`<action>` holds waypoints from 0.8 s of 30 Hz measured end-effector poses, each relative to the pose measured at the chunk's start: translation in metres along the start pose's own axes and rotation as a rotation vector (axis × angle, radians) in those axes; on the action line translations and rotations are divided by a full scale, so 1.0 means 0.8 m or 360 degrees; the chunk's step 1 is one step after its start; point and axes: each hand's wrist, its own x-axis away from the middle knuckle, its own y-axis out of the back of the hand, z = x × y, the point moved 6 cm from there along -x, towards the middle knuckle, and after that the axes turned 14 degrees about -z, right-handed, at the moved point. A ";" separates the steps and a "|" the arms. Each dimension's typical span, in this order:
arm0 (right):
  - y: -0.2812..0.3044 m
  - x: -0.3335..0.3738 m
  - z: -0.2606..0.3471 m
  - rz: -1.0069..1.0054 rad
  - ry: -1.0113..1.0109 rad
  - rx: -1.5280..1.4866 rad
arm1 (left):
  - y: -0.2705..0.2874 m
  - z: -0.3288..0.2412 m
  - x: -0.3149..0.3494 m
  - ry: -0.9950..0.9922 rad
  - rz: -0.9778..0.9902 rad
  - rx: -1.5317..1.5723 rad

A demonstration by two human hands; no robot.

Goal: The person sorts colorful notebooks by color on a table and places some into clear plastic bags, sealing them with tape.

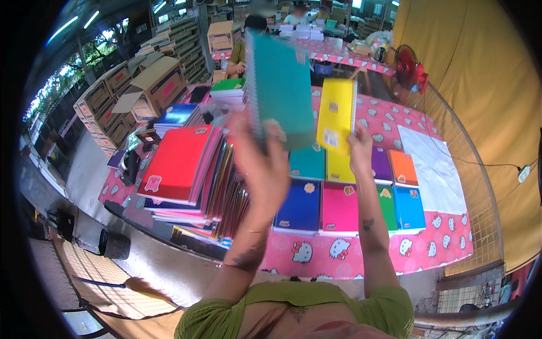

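Note:
A teal spiral notebook (282,87) is raised upright in my left hand (264,172), which grips its lower end and is slightly blurred. My right hand (360,148) pinches a yellow spiral notebook (334,113) by its coil edge, its stickered cover toward me. Below both hands, notebooks lie in two rows: a teal one (307,164), another yellow one (340,169), a purple one (381,164) and an orange one (402,168) behind; a dark blue one (297,206), a pink one (340,207), a green one (386,199) and a light blue one (409,208) nearer me.
Left of my hands stands a tall notebook pile topped by a red notebook (175,161). A white cloth (432,169) covers the pink tablecloth's (333,259) right part. Cardboard boxes (151,85) stand far left, a red fan (407,65) far right. Behind the teal notebook sits another person (236,65).

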 end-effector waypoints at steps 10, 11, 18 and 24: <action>-0.302 0.191 0.163 0.1151 0.1525 0.0014 | 0.257 -0.085 -0.247 -0.0407 -0.0246 -0.0115; -0.310 0.204 0.140 0.1293 0.1458 0.0060 | 0.277 -0.041 -0.251 -0.0204 -0.0122 -0.0290; -0.198 0.161 0.065 0.0872 0.0688 0.0320 | 0.272 -0.019 -0.167 -0.0987 0.0241 -0.0988; 0.063 0.050 -0.145 0.0242 0.0413 0.1767 | 0.169 -0.067 0.036 -0.0738 0.0523 0.0104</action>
